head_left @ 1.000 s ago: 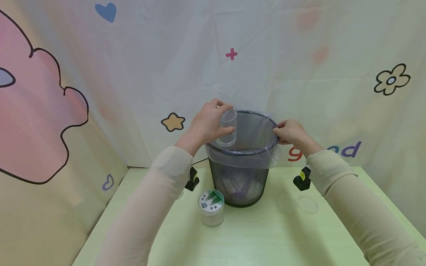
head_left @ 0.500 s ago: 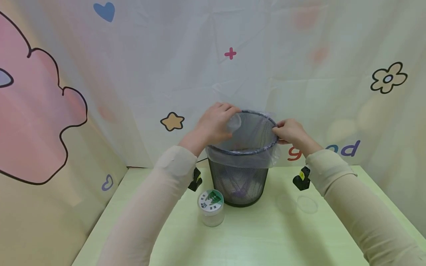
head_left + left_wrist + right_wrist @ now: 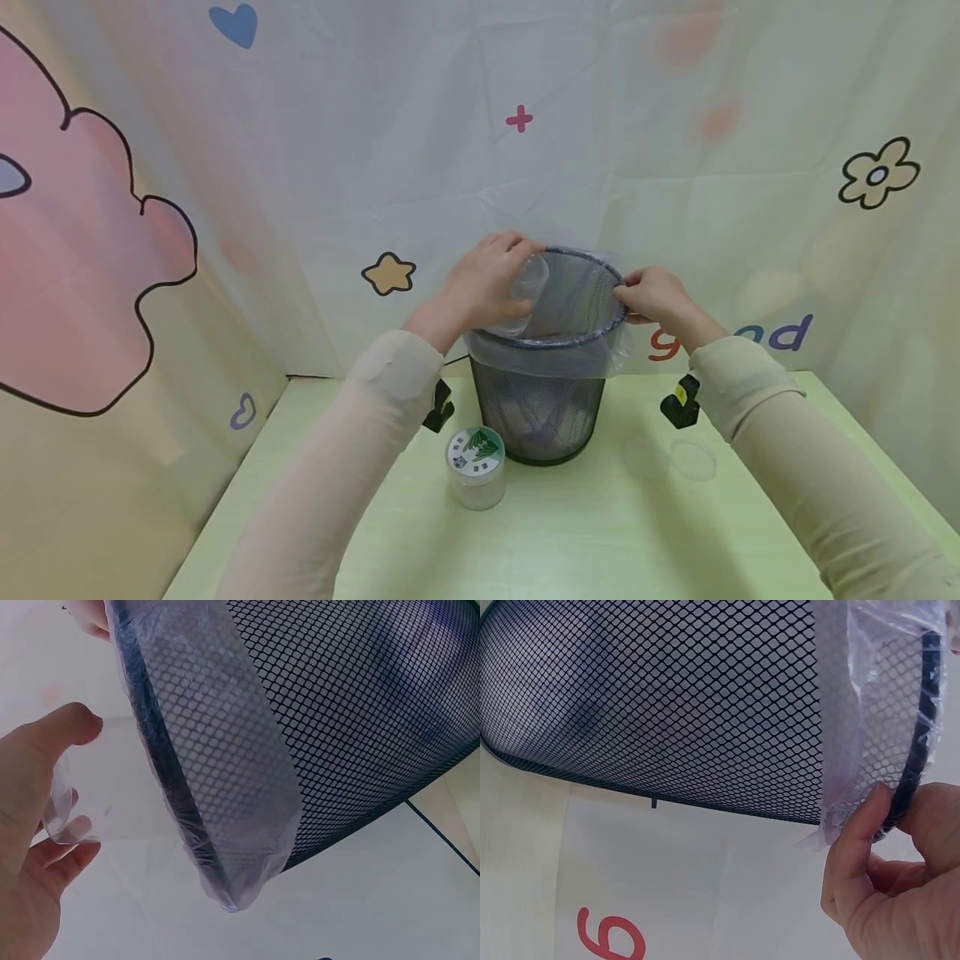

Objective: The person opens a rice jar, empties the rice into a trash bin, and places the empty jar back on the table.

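My left hand (image 3: 487, 279) grips a clear plastic cup (image 3: 531, 287) at the left side of the trash bin's mouth, thumb on the near side and fingers across the far side. The cup leans a little to the right. In the left wrist view, the clear cup (image 3: 58, 802) shows between thumb and fingers, partly hidden by the hand. Black wire mesh forms the trash bin (image 3: 536, 408), with a see-through liner bag (image 3: 551, 362) folded over its rim. At the right, my right hand (image 3: 654, 297) pinches the rim and liner, thumb and finger on either side in the right wrist view.
A round clear tub (image 3: 478, 492) with a green-and-white printed lid stands just left in front of the bin. To the right, a clear ring-shaped disc (image 3: 693, 461) lies flat on the pale green table (image 3: 570, 533). A printed curtain (image 3: 697, 108) hangs close behind the bin.
My left hand moved slightly right and down, tipping the cup over the bin and then partly turning it back. The purple patch low in the bin looks fainter. My right hand stays on the rim.
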The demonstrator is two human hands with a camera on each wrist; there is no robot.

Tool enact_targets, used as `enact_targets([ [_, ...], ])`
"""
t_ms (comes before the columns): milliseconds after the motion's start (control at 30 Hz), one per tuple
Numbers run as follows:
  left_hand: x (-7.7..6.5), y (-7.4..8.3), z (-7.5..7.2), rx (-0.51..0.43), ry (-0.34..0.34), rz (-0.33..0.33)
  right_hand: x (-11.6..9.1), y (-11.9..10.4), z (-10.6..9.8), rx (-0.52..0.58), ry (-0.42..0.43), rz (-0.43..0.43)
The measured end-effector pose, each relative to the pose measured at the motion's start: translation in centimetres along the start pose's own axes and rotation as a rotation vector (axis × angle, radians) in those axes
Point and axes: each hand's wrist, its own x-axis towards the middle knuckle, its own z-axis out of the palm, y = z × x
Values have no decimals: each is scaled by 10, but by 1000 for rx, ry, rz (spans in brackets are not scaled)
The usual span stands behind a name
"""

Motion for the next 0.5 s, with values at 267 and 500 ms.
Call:
enact_targets([
  [267,-1,-3,2,-39,-12,-113,-1,0,-1,0,-3,1],
  [500,-2,-2,0,-8,-9,-206,-1,-1,-2,3,-5,9],
])
